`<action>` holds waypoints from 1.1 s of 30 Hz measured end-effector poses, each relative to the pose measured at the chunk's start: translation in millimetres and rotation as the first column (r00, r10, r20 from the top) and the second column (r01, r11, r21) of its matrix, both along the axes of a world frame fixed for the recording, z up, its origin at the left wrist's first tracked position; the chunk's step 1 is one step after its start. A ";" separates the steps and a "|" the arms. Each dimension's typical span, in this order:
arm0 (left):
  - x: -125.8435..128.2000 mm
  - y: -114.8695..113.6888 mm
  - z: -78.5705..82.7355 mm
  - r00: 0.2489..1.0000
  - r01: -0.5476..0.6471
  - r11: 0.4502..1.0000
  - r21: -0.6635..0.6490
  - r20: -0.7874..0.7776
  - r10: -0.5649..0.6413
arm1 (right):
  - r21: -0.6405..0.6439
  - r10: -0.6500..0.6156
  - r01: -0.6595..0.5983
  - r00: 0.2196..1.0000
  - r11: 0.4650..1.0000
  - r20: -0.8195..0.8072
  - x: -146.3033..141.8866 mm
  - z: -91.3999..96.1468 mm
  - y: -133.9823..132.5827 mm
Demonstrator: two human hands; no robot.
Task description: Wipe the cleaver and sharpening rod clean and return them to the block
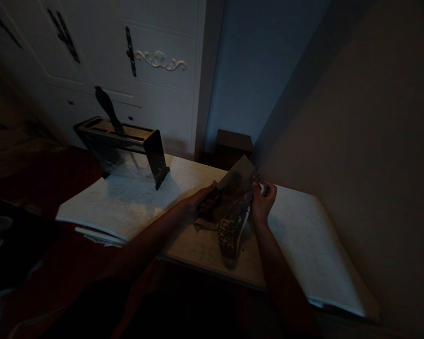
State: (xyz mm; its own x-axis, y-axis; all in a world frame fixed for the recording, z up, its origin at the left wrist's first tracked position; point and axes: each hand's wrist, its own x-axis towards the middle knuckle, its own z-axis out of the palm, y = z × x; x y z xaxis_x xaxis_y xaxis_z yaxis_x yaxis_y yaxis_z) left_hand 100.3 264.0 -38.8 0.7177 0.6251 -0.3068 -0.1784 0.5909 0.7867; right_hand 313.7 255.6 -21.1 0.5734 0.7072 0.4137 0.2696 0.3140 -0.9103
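Dim light covers the scene. My left hand (205, 197) is closed round the dark handle of a cleaver (240, 168), whose broad blade points up and to the right. Pinched in my right hand (264, 201) is a dark, patterned cloth (229, 233). It hangs from the fingers past the blade's lower side, down over a light brown board (194, 249) on the white table (293, 235). Part of the blade lies behind or against the cloth; the exact contact is too dark to tell.
A knife block (155, 153) with clear sides stands at the table's left, one black-handled knife (106, 106) upright in it. White cabinets (162, 94) rise behind. A dark box (234, 141) sits beyond the table's far edge, and a wall (367, 141) closes off the right.
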 end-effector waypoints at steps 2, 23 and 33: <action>-0.3 -0.5 1.4 1.000 -0.006 1.000 0.011 -0.013 0.006 | 0.024 -0.006 0.005 1.000 1.000 0.029 0.0 -0.4 -0.5; 0.8 -1.8 -2.2 0.996 0.064 0.995 -0.071 -0.062 -0.068 | -0.008 0.265 -0.372 0.646 0.928 0.716 -15.4 -27.5 -4.6; -9.3 4.3 -5.7 0.993 0.111 0.991 -0.077 0.050 -0.108 | 0.035 0.101 -0.139 0.850 0.990 0.517 11.0 -31.0 15.8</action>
State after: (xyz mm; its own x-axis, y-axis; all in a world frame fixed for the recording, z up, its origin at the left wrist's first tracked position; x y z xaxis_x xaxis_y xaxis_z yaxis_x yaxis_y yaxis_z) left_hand 91.0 268.3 -44.5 0.7949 0.5172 -0.3172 -0.1442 0.6690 0.7292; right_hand 324.7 271.5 -52.1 0.1786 0.7157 0.6752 0.6481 0.4308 -0.6281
